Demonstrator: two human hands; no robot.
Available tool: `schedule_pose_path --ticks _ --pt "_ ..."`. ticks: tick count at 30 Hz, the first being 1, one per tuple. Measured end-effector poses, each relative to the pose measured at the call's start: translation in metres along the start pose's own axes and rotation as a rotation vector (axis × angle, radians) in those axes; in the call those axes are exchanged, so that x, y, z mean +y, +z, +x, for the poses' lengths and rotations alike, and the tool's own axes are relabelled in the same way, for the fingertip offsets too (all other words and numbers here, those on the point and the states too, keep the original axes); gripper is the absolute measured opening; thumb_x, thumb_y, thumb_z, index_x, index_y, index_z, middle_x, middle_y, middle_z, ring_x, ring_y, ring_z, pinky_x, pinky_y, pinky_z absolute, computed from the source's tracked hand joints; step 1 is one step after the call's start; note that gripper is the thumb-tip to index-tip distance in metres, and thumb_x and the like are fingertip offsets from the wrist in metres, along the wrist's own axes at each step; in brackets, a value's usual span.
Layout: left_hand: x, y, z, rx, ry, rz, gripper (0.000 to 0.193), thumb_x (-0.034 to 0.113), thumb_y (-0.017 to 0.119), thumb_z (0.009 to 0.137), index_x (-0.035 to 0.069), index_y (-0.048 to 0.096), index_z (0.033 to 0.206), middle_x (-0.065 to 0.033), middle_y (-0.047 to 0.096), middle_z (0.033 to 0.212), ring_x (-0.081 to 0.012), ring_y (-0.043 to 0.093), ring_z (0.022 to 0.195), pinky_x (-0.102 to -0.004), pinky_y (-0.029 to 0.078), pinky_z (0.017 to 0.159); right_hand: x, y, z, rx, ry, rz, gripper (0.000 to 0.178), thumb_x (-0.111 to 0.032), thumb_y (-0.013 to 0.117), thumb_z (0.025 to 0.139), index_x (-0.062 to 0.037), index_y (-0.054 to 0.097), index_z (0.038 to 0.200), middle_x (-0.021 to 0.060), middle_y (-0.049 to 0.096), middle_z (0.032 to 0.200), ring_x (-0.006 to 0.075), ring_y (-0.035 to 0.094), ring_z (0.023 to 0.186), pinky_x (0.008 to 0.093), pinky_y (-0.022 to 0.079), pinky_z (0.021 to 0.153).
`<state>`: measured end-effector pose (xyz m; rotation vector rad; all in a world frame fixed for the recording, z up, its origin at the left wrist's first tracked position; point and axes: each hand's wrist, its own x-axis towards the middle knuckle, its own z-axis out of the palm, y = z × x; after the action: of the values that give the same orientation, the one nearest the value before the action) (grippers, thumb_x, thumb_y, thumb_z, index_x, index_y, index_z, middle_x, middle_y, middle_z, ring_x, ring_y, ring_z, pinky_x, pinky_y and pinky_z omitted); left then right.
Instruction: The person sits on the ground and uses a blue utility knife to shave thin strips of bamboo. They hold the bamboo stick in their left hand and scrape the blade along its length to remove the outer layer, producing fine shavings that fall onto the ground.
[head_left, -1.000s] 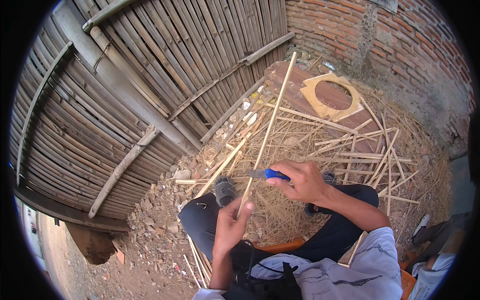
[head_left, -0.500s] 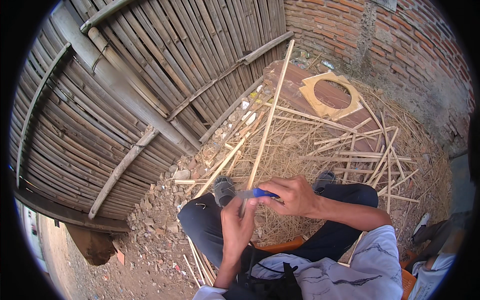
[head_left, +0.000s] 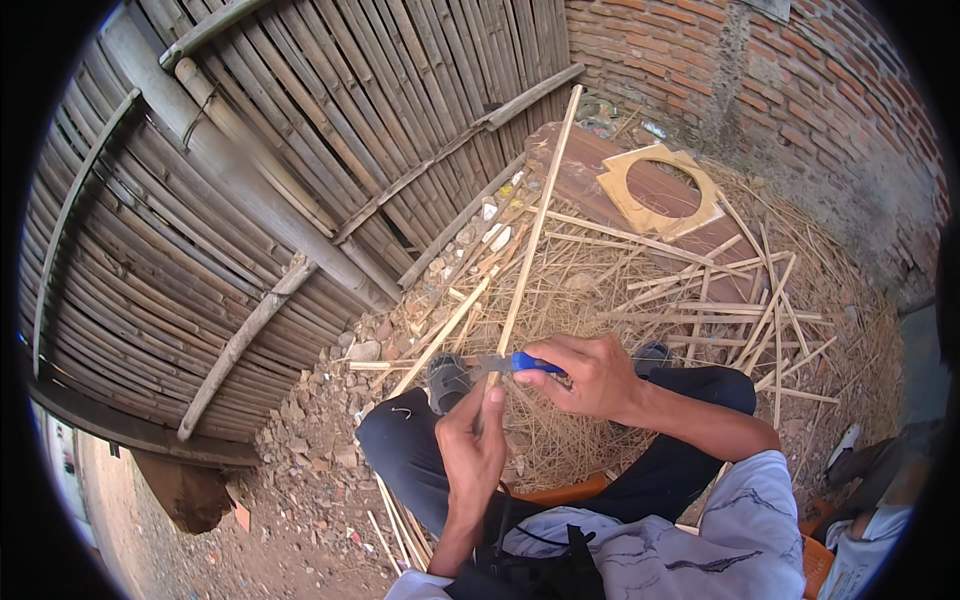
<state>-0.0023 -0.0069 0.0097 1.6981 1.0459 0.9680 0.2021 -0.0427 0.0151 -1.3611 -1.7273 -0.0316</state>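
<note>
My left hand (head_left: 470,440) is closed around the near end of a long, pale bamboo strip (head_left: 538,225). The strip slants away from me, its far end over a brown board. My right hand (head_left: 592,376) grips a knife (head_left: 524,363) by its blue handle. The grey blade lies across the strip just beyond my left thumb. My left fingers partly hide the strip's near end.
Cut strips (head_left: 735,310) and shavings (head_left: 560,300) cover the ground ahead. A brown board (head_left: 575,160) carries a wooden piece with a round hole (head_left: 617,190). A bamboo fence (head_left: 250,200) stands left, a brick wall (head_left: 830,110) right. Another person (head_left: 870,510) sits at lower right.
My right hand and the knife have moved slightly up and away along the strip. The strip's far end has shifted a little left and down. My left hand stays closed on it.
</note>
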Motion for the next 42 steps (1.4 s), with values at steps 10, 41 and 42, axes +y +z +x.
schedule_pose_path --ticks 10,41,42 --pt "0.004 -0.008 0.001 -0.033 -0.01 0.058 0.032 0.018 0.065 0.112 -0.003 0.074 0.134 -0.0049 0.06 0.073 -0.0081 0.049 0.071 -0.0309 0.044 0.062 0.003 -0.004 0.002 -0.044 -0.026 -0.077 0.032 -0.04 0.08 0.098 -0.0099 0.078 0.109 0.0065 0.075 0.082 0.0253 0.071 0.059 0.0376 0.055 0.049" --pt "-0.018 -0.027 -0.022 -0.19 -0.203 -0.161 0.038 0.027 0.06 0.116 -0.007 0.073 0.108 0.0063 0.047 0.073 -0.004 0.038 0.071 -0.0274 0.032 0.059 0.05 -0.082 0.033 0.295 0.275 -0.155 0.03 -0.03 0.078 0.103 -0.0002 0.078 0.109 0.01 0.076 0.08 0.0163 0.066 0.062 0.0316 0.051 0.057" --pt "-0.023 -0.028 -0.019 -0.207 -0.212 -0.17 0.038 0.028 0.06 0.116 -0.007 0.073 0.109 0.0064 0.046 0.073 -0.0038 0.038 0.071 -0.0271 0.032 0.059 0.043 -0.065 0.028 0.263 0.178 -0.117 0.03 -0.03 0.078 0.103 -0.0012 0.078 0.108 0.0109 0.077 0.083 0.0182 0.068 0.062 0.0324 0.053 0.057"
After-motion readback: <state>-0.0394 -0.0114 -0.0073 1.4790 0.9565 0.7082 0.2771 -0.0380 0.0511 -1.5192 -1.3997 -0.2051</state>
